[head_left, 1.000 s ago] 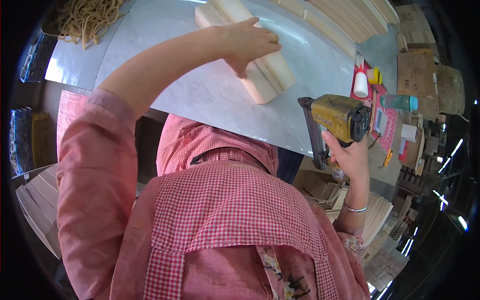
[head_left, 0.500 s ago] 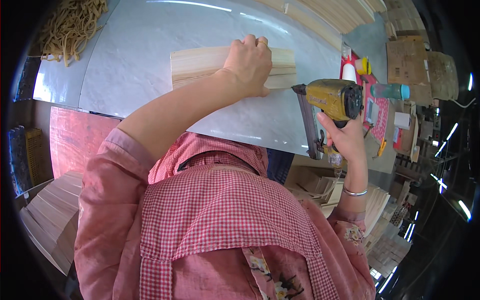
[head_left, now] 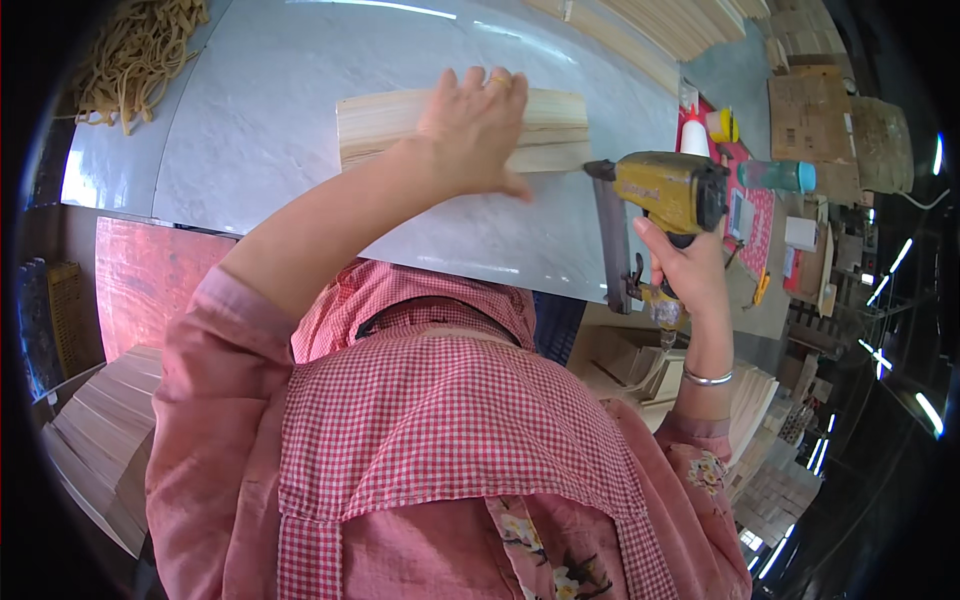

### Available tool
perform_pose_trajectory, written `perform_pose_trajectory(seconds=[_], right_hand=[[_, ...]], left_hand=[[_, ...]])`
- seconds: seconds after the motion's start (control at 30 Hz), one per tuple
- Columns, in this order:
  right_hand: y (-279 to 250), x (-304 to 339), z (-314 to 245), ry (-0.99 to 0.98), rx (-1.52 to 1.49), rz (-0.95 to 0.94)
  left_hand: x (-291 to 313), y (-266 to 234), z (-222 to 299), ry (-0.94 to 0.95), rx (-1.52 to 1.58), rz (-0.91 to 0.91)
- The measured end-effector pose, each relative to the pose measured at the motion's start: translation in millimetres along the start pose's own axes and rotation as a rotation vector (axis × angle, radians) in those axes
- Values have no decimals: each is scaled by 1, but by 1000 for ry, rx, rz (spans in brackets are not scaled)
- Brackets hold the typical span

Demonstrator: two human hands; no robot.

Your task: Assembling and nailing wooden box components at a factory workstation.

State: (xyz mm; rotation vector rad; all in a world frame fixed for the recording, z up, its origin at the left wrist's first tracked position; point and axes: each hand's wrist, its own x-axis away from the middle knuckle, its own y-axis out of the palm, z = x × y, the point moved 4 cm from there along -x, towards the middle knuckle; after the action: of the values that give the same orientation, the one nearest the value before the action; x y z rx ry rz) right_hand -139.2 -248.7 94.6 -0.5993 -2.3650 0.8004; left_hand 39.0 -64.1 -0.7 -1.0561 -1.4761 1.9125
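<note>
Pale wooden boards [head_left: 560, 130], apparently two narrow strips side by side, lie flat on the grey marbled tabletop. Over their middle is my left hand [head_left: 475, 130], fingers stretched toward the far edge and thumb sticking out past the near one. It looks open, and whether the palm touches the wood is hard to tell. Just off the boards' right end, my right hand [head_left: 690, 265] is wrapped round the handle of a yellow and black pneumatic nail gun [head_left: 655, 190]. The gun's nose sits close to the boards' near right corner.
Stacked wooden strips [head_left: 650, 40] lie at the far right of the tabletop [head_left: 270, 120]. A tangle of tan bands [head_left: 140, 65] is at the far left. On the right are a white bottle [head_left: 693, 138], a teal-capped bottle [head_left: 775, 177] and cardboard boxes [head_left: 812, 115]. More boards [head_left: 100, 430] stand lower left.
My left hand has slid slightly left, its fingers straightening and its thumb spreading away from the boards. The nail gun in my right hand has barely moved.
</note>
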Motion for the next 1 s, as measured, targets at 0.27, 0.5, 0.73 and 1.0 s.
perform_pose_trajectory(seconds=[0.27, 0.5, 0.73, 1.0], right_hand=[[12, 21, -16, -149, -20, 39], [32, 19, -29, -195, -16, -58], [35, 33, -25, -104, -100, 73], [36, 89, 13, -110, -485, 388]], left_hand=[[43, -25, -43, -148, 25, -244], [24, -18, -20, -185, 70, -284], [39, -16, -14, -109, -74, 55], [46, -24, 116, 88, 1261, -544]])
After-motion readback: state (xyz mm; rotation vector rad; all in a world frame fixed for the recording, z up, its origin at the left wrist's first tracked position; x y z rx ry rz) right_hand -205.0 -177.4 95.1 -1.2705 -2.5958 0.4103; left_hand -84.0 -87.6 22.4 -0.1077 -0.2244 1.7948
